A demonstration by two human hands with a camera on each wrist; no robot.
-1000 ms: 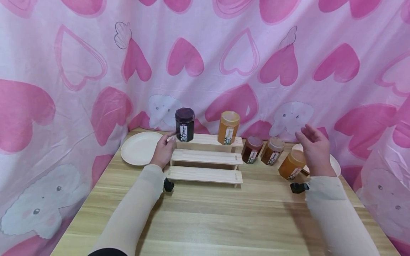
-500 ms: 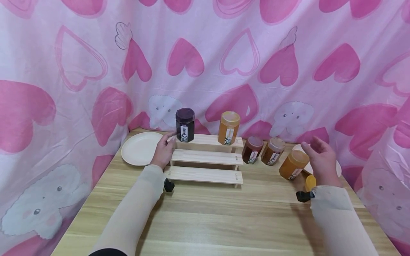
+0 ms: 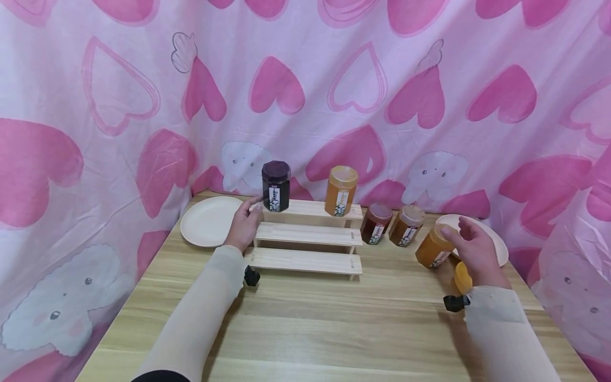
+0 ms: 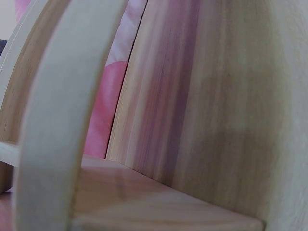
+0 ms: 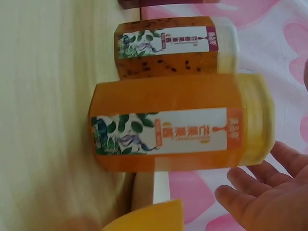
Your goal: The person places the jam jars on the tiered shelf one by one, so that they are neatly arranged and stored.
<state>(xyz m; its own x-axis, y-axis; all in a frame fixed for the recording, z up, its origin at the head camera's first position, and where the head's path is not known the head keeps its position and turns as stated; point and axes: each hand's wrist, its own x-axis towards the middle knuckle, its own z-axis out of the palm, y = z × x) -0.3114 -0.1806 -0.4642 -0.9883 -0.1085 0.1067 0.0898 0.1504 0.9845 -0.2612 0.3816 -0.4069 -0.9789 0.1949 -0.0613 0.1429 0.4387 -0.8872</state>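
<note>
My left hand (image 3: 243,225) is at the left end of a three-tier wooden rack (image 3: 307,233), close to the dark jar (image 3: 276,187) on its top tier; how the fingers lie around the rack end is hidden. A yellow jar (image 3: 341,192) stands at the other end of that tier. At the right, my right hand (image 3: 477,252) is beside an orange jam jar (image 3: 433,248), fingers spread loosely near its lid. The right wrist view shows this jar (image 5: 192,161) and the hand (image 5: 272,197), with nothing held. A seedy jam jar (image 3: 406,227) and a red jar (image 3: 377,225) stand left of it.
One cream plate (image 3: 210,223) lies left of the rack, another (image 3: 496,241) behind my right hand. A yellow object (image 3: 462,278), partly hidden by my right wrist, lies on the wooden table (image 3: 334,329). A pink heart-patterned curtain (image 3: 296,127) hangs behind.
My right hand has come down, first rightward and then back left toward the orange jam jar. The yellow object has come into sight by the wrist. The left hand stays put.
</note>
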